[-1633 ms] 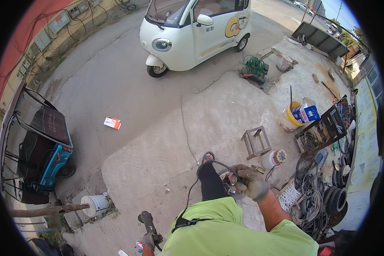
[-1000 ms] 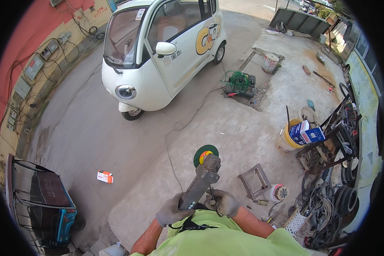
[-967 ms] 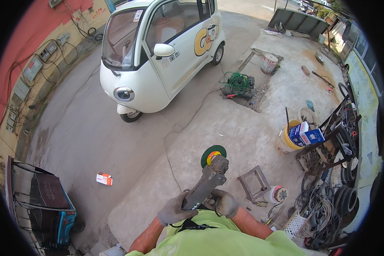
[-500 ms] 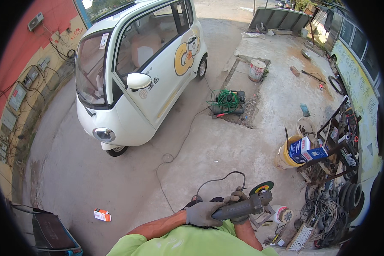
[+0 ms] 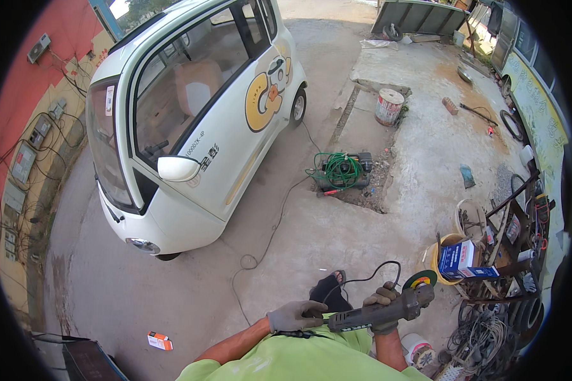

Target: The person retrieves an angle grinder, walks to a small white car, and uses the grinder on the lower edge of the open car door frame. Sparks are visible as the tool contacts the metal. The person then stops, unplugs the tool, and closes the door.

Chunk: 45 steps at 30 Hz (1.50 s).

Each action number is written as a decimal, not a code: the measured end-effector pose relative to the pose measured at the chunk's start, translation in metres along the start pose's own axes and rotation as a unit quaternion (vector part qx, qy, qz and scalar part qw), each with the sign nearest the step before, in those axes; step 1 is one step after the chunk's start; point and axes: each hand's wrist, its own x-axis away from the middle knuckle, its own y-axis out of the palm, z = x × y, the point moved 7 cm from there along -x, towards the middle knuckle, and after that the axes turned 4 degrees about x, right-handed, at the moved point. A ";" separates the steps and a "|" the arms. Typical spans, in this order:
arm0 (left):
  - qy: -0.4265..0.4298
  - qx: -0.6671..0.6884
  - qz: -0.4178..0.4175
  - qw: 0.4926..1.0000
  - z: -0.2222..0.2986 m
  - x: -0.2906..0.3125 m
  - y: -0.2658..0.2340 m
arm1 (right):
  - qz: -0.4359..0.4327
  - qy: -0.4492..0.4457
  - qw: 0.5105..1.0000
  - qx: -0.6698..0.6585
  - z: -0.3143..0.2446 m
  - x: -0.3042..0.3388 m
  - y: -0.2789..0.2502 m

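I hold a grey angle grinder point(image 5: 378, 310) with a green disc point(image 5: 419, 279) in front of my chest, its head pointing right. My left hand point(image 5: 293, 315), in a grey glove, grips the rear of its handle. My right hand point(image 5: 382, 302), also gloved, wraps the body just behind the disc. The grinder's black cord point(image 5: 376, 274) loops up from it over the concrete. My foot in a dark sandal point(image 5: 328, 293) shows below the tool.
A small white car point(image 5: 190, 120) stands ahead on the left. A machine with a green coiled hose point(image 5: 340, 170) sits mid-ground, a paint bucket point(image 5: 389, 106) beyond it. A yellow bucket with a blue box point(image 5: 459, 260) and a cluttered metal rack point(image 5: 515, 254) line the right.
My view has swung toward the car, which now looms closer. The grinder has stayed level in both hands, its disc shifting a little right.
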 end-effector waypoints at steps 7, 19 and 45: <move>-0.079 0.086 0.227 0.967 -0.056 -0.064 -0.124 | 0.014 0.006 0.996 0.086 -0.083 -0.119 0.040; -0.441 0.344 0.354 0.749 -0.320 -0.025 -0.204 | -0.028 -0.115 0.985 0.125 -0.214 -0.226 0.088; -0.182 0.487 0.222 0.825 0.054 -0.643 -0.449 | 0.025 -0.243 0.963 0.113 -0.507 -0.483 0.171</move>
